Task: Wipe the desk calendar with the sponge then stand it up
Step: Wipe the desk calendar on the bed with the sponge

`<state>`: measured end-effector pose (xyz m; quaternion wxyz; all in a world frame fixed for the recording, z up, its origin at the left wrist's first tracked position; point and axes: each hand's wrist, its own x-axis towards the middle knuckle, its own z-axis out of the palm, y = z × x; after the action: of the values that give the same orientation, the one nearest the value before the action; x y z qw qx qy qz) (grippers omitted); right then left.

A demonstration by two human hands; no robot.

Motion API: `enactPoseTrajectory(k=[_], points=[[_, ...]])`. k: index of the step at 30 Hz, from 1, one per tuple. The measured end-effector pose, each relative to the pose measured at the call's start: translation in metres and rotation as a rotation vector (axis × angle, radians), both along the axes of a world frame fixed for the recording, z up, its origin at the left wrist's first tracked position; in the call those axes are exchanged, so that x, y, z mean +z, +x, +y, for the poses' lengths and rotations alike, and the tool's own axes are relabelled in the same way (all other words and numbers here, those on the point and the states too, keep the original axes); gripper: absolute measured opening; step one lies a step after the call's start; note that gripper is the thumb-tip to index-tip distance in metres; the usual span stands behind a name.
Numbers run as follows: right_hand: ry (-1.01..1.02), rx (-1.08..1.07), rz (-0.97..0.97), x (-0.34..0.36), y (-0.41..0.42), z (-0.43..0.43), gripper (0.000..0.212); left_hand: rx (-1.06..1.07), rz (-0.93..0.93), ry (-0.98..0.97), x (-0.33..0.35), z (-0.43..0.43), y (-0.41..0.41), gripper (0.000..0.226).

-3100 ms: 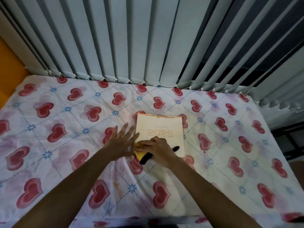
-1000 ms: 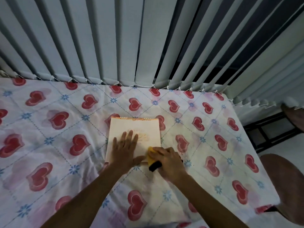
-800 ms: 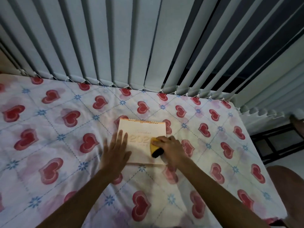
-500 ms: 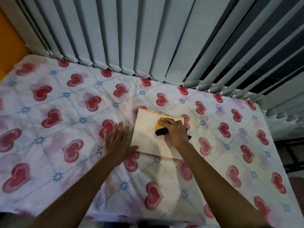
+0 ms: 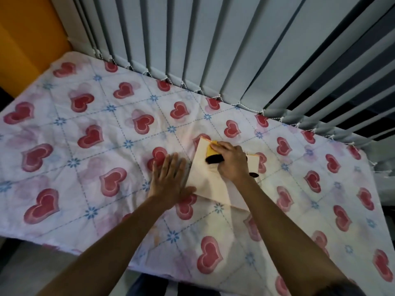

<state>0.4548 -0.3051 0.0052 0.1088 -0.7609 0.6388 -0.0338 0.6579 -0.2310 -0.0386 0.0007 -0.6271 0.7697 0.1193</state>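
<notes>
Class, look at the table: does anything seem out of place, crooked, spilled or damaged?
Nothing is spilled or damaged. The desk calendar lies flat and skewed, out of line with the checks on the heart-print cloth. That fits wiping: the right hand presses the sponge near its top edge while the left hand lies flat beside it.

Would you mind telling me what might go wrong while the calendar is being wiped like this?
1. The left hand lies flat beside the desk calendar, mostly on the heart-print cloth, so the calendar may slide under the stroke.
2. The right hand presses the sponge at the calendar's far edge; it could run off onto the cloth.
3. The loose cloth may bunch.
</notes>
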Motion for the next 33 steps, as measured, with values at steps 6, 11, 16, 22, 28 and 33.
enactPoseTrajectory(k=[6, 11, 16, 22, 28, 33], points=[[0.049, 0.352, -0.132, -0.012, 0.000, 0.053, 0.078, 0.010, 0.000, 0.029, -0.004, -0.001, 0.000, 0.100], [0.065, 0.236, -0.053, 0.003, 0.010, -0.006, 0.070, 0.003, 0.019, -0.014, -0.001, 0.000, -0.001, 0.101], [0.058, 0.192, -0.006, -0.001, 0.023, -0.010, 0.071, 0.007, 0.008, -0.008, -0.006, 0.000, 0.000, 0.101], [0.195, 0.287, -0.105, -0.004, -0.017, 0.001, 0.073, -0.024, 0.010, -0.007, -0.008, -0.004, 0.000, 0.093], [0.026, -0.047, -0.007, -0.007, -0.008, 0.016, 0.070, -0.226, -0.072, -0.115, 0.005, -0.017, 0.006, 0.077], [0.076, 0.221, -0.040, -0.012, -0.040, 0.072, 0.077, -0.368, -0.134, -0.098, 0.017, -0.026, 0.008, 0.072]])
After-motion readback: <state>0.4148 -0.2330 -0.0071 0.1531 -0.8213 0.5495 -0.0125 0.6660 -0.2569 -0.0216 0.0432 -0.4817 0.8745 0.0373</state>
